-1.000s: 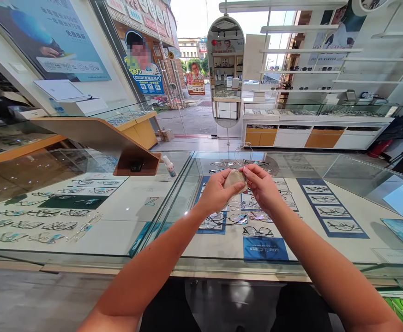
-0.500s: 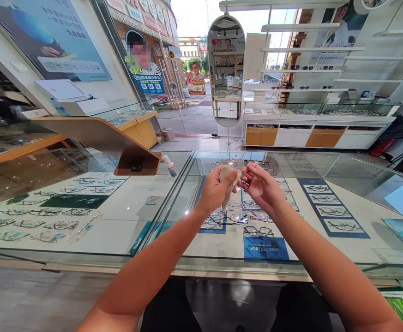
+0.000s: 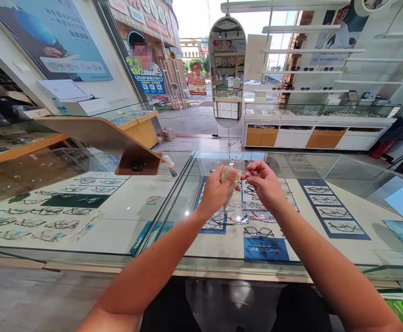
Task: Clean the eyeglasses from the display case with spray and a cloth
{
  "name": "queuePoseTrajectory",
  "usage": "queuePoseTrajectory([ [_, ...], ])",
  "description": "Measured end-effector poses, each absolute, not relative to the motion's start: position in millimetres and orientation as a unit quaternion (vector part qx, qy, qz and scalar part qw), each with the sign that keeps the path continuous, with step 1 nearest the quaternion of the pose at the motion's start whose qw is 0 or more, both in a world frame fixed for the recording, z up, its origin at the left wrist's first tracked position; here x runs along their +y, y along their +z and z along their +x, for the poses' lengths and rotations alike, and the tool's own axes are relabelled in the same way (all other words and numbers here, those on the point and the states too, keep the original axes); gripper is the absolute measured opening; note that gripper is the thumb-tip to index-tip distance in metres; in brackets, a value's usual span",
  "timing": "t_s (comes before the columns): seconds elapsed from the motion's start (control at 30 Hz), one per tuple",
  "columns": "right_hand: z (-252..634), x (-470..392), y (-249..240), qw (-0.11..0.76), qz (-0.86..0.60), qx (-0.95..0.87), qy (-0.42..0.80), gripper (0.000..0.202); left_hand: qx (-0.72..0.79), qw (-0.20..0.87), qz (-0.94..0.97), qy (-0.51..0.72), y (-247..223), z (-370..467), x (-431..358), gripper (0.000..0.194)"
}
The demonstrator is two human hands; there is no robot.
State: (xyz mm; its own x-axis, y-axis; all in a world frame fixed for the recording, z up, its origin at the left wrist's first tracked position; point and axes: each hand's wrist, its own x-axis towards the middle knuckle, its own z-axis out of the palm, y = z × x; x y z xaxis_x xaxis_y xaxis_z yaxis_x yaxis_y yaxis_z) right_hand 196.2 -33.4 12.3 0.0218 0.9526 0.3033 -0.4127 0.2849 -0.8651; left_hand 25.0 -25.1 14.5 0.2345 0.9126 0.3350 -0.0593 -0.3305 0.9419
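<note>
Above the glass display counter, my left hand point(image 3: 217, 188) is closed on a beige cloth point(image 3: 229, 184), which hangs down below the fingers. Close by on the right, my right hand point(image 3: 262, 184) has its fingers pinched together near the cloth's right edge; whatever is between its fingertips is too small to make out. Under the glass below both hands lie several eyeglasses, among them a dark-framed pair point(image 3: 258, 232) just above a blue card point(image 3: 266, 249).
A small white bottle point(image 3: 170, 166) stands on the counter beside a brown wooden stand point(image 3: 137, 159). An oval mirror point(image 3: 227, 71) rises beyond the counter. More glasses lie under the glass at left, and a blue strip point(image 3: 333, 207) holds several at right.
My right hand has turned, and its fingers are drawn closer together. The cloth in my left hand shows a little more broadly. The view has shifted very slightly.
</note>
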Motion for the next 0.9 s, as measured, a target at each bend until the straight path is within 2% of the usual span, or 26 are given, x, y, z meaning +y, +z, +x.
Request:
queuePoseTrajectory([
  [0.13,195.3,-37.3,8.9,0.641,-0.34,-0.593,0.35,0.017,0.349,0.487,0.615,0.513,14.8,24.6,-24.3,0.054],
  [0.27,193.9,-42.0,7.2,0.608,-0.382,-0.685,0.126,0.022,0.341,0.516,0.599,0.509,14.1,23.9,-22.6,0.056],
  [0.33,193.7,-43.2,6.8,0.596,-0.386,-0.7,0.073,0.024,0.337,0.527,0.594,0.507,14.0,23.6,-22.1,0.056],
  [0.47,192.1,-45.2,7.9,0.596,-0.395,-0.695,0.076,0.022,0.341,0.516,0.601,0.507,12.1,22.8,-20.7,0.055],
  [0.7,183.4,-51.4,10.1,0.621,-0.406,-0.627,0.239,0.025,0.354,0.455,0.617,0.536,5.9,22.9,-16.3,0.052],
  [0.9,185.9,-47.8,11.4,0.633,-0.414,-0.599,0.265,0.016,0.349,0.456,0.639,0.512,4.5,24.0,-19.5,0.05],
])
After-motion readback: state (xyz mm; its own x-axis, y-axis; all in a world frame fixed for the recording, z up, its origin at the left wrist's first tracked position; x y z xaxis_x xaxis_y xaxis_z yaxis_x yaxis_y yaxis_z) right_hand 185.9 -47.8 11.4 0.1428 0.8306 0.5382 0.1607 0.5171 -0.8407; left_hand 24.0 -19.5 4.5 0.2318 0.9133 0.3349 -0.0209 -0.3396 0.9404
